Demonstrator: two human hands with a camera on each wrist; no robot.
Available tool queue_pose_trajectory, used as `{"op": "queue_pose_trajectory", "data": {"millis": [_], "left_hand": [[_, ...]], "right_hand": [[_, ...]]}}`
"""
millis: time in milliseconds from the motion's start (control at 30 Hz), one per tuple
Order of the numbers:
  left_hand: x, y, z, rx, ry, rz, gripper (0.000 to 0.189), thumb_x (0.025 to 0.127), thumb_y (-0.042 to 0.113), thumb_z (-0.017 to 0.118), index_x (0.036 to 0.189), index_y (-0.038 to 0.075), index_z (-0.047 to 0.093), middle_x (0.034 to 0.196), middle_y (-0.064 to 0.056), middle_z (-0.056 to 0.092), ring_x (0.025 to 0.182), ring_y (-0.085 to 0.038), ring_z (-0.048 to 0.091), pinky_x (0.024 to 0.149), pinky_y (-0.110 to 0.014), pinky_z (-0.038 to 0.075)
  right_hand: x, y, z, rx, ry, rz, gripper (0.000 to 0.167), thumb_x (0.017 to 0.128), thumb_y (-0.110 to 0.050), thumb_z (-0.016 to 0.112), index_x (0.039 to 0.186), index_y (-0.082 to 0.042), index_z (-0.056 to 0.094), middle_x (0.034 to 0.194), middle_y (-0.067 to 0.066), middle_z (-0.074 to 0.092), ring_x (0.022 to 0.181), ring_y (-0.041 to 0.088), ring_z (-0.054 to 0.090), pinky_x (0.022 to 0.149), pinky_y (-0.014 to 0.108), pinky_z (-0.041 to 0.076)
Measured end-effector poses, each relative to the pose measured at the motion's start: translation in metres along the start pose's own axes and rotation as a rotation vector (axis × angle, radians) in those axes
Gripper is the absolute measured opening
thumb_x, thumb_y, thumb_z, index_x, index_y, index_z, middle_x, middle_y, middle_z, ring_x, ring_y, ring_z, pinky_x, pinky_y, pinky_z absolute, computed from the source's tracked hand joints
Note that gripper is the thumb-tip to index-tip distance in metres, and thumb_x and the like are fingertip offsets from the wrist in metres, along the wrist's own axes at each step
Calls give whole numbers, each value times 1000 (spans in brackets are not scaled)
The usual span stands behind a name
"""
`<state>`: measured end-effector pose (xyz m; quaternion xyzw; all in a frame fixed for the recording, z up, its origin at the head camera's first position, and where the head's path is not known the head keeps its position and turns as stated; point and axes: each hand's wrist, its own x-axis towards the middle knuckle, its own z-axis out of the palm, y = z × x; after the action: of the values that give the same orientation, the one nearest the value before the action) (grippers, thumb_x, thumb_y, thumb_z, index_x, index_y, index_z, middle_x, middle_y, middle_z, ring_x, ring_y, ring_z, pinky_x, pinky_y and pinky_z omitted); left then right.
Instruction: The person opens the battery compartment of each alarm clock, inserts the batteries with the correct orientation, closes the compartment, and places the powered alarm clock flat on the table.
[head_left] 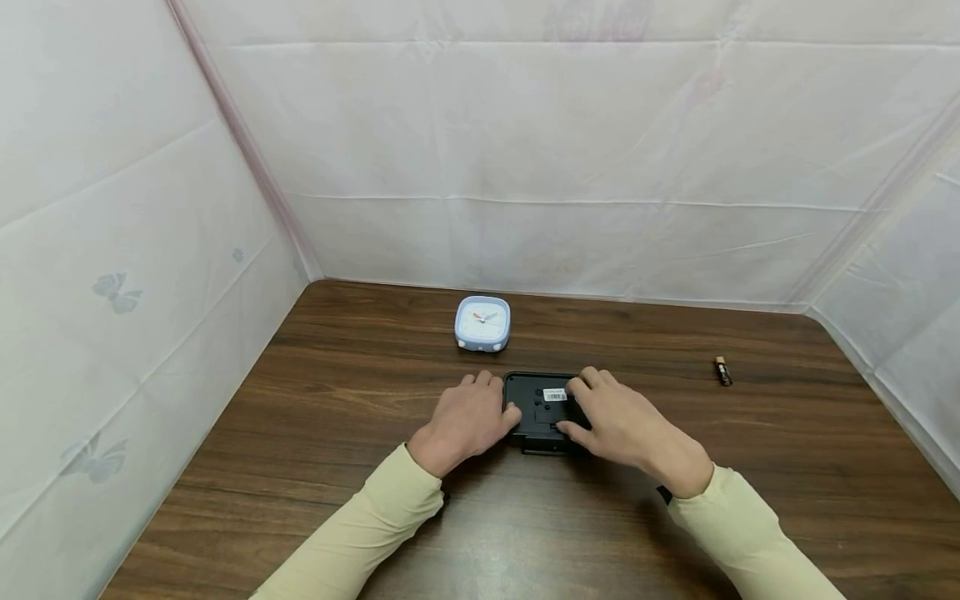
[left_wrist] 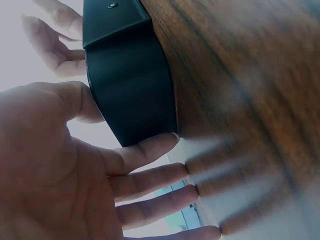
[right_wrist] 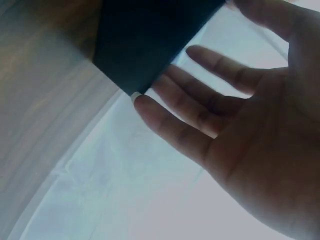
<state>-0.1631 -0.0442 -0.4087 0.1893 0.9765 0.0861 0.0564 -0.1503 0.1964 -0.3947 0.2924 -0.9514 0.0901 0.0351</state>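
Sleeves (head_left: 360, 525), pale yellow, two: nearest your camera, on the near side of the black device, cut off by the bottom of the head view.
Black device (head_left: 528, 408), rectangular, one: on the table between your hands, back panel up. Right end covered by your right hand; underside out of sight; only part of the casing shown in either wrist view.
Label (head_left: 555, 395), white, barcoded: on the device's back panel; print too small to read.
Left hand (head_left: 468, 421): thumb and forefinger span the device's left end, gripping it; the other fingers extend past it.
Right hand (head_left: 618, 421): partly curled over the device's right end, thumb on the back panel, holding it; some fingertips hidden behind the casing in the right wrist view. Firmness of either grip: you cannot tell.
Alarm clock (head_left: 483, 323), blue-rimmed, white-faced: beyond the device, slightly left.
Battery (head_left: 722, 371), black and copper: well right of the device, slightly farther off; markings illegible.
Tabletop (head_left: 360, 358), dark wood-grain: under the device.
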Motion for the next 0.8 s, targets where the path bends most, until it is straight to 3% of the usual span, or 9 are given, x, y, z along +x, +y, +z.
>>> {"op": "queue_pose_trajectory", "data": {"millis": [133, 367, 633, 800], "left_hand": [[1, 0, 2, 16, 1, 0, 51, 109, 37, 52, 136, -4, 64, 118, -14, 62, 106, -31, 59, 91, -46, 55], [0, -1, 3, 29, 4, -18, 52, 110, 40, 49, 141, 0, 63, 129, -16, 63, 116, -35, 60, 95, -49, 54], [-1, -1, 3, 24, 29, -13, 48, 109, 38, 50, 134, 0, 66, 121, -16, 63, 110, -34, 60, 92, -48, 54], [-1, -1, 3, 21, 26, -12, 49, 110, 38, 50, 136, 0, 66, 123, -16, 64, 111, -34, 60, 93, -48, 54]], "right_hand": [[1, 3, 3, -15, 40, -50, 41, 96, -36, 81, 116, -2, 69, 105, 8, 57, 90, 26, 58, 77, 45, 55], [1, 6, 7, -32, 89, -76, 43, 91, -40, 86, 113, -5, 73, 101, 7, 57, 83, 22, 55, 68, 40, 53], [4, 9, 11, -70, 132, -125, 35, 90, -42, 86, 99, -10, 77, 98, 4, 58, 79, 18, 55, 56, 34, 50], [3, 13, 11, -67, 179, -176, 41, 87, -41, 89, 105, -4, 84, 90, 0, 54, 71, 14, 50, 50, 27, 44]]}}
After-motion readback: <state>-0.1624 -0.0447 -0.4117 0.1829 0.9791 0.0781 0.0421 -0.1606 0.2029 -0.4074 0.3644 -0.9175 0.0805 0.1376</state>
